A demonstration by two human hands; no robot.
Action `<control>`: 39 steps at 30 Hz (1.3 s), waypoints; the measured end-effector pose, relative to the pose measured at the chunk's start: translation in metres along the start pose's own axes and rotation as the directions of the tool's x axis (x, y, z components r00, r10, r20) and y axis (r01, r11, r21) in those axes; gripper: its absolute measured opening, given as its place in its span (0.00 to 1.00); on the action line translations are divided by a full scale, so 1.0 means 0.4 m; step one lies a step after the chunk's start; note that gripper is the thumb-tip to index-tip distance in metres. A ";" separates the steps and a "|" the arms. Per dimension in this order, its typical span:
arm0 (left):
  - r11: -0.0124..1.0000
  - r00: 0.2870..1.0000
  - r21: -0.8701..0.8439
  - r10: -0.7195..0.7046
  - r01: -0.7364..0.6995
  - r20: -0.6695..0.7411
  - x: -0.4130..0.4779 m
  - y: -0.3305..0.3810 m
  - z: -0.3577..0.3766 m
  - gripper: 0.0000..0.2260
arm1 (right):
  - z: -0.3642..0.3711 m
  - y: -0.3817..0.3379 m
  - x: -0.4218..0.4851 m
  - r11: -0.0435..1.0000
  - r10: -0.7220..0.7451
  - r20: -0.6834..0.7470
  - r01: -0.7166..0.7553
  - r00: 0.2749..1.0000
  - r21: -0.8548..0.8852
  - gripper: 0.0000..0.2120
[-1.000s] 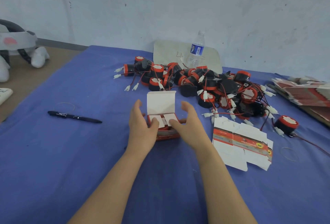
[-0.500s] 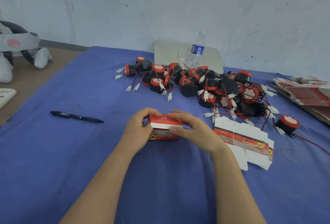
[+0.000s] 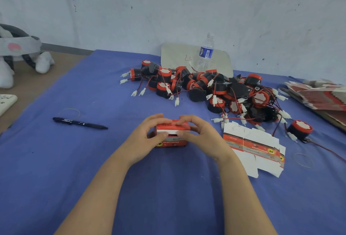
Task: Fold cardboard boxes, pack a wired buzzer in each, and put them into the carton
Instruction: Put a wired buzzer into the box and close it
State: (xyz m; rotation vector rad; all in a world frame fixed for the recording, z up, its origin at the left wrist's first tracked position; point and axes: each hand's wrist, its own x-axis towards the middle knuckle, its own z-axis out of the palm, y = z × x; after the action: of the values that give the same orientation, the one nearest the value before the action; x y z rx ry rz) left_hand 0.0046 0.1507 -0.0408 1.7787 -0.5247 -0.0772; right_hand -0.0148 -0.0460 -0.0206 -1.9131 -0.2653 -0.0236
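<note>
1. Pen [image 3: 80,123] lies far left on the blue cloth [image 3: 56,159], well apart from the hands.
2. Left hand [image 3: 148,137] grips the box's left end: fingers curled over the top, thumb on the near face.
3. Box [image 3: 173,141], red and white, sits on the cloth at centre between both hands; the lid is folded down, with a dark gap at the front edge.
4. Right hand [image 3: 202,135] grips the right end the same way.
5. Flat box blank [image 3: 254,146] lies just right of the right wrist.
6. Buzzer pile [image 3: 215,88] sits behind, water bottle [image 3: 205,53] beyond it; stack of flat blanks [image 3: 322,94] lies at the far right.
</note>
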 end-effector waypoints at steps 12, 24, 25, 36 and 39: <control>0.992 0.991 -0.038 -0.116 0.119 0.059 0.003 0.007 0.011 0.22 | -0.010 -0.009 -0.013 0.984 0.068 0.043 -0.074 0.997 0.162 0.11; 0.991 0.991 -0.007 -0.132 0.132 0.037 0.004 0.003 0.011 0.13 | -0.015 0.004 -0.008 0.966 0.103 0.070 -0.117 0.992 0.229 0.11; 0.992 0.991 0.006 -0.127 0.126 0.036 0.003 0.003 0.012 0.13 | -0.016 0.007 -0.008 0.954 0.116 0.085 -0.135 0.990 0.269 0.12; 0.981 0.988 0.168 -0.078 0.101 -0.135 0.006 0.013 0.071 0.08 | -0.013 0.027 0.000 0.845 0.215 0.077 -0.225 0.974 0.486 0.14; 0.971 0.989 0.216 -0.079 0.104 -0.122 0.002 0.009 0.070 0.17 | -0.018 0.025 -0.009 0.882 0.170 0.141 -0.214 0.975 0.419 0.16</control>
State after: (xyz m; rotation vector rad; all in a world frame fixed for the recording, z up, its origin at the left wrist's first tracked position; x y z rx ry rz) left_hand -0.0047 0.1245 -0.0452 2.0125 -0.3802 0.0190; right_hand -0.0155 -0.0567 -0.0279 -1.4884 -0.1306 0.2476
